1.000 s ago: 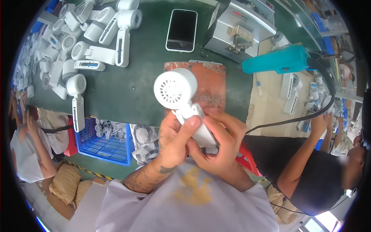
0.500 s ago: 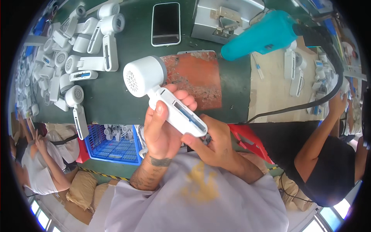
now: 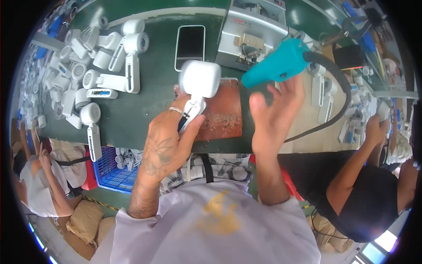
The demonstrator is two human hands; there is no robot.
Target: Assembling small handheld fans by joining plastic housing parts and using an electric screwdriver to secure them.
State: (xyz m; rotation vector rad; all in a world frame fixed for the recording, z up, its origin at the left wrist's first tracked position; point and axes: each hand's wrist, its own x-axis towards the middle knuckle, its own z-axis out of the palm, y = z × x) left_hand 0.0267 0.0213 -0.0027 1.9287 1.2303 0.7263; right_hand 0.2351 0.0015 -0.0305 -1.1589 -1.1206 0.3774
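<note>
My left hand (image 3: 166, 138) grips the handle of a white handheld fan (image 3: 200, 79), whose round head points away from me and is a little blurred. Its handle is partly hidden by my thumb and fingers. The fan is held above a worn red-brown mat (image 3: 226, 110) on the green table. Raised to the right of the mat, my right hand (image 3: 276, 119) is empty, with thumb and fingers apart. Its fingertips are just below a teal, barrel-shaped hand tool (image 3: 281, 61) with a thick black cable; I cannot tell whether they touch it.
A smartphone (image 3: 190, 46) lies beyond the fan, beside a grey metal machine (image 3: 246, 37). Many white fans (image 3: 132, 61) are piled at left. A blue crate (image 3: 115, 169) with white parts stands below the table edge. At right, a co-worker's arm (image 3: 354, 163) reaches over the cardboard-coloured surface.
My right hand has let go of the fan's handle and moved up and right toward the teal tool. My left hand has turned the fan more upright, its head facing away.
</note>
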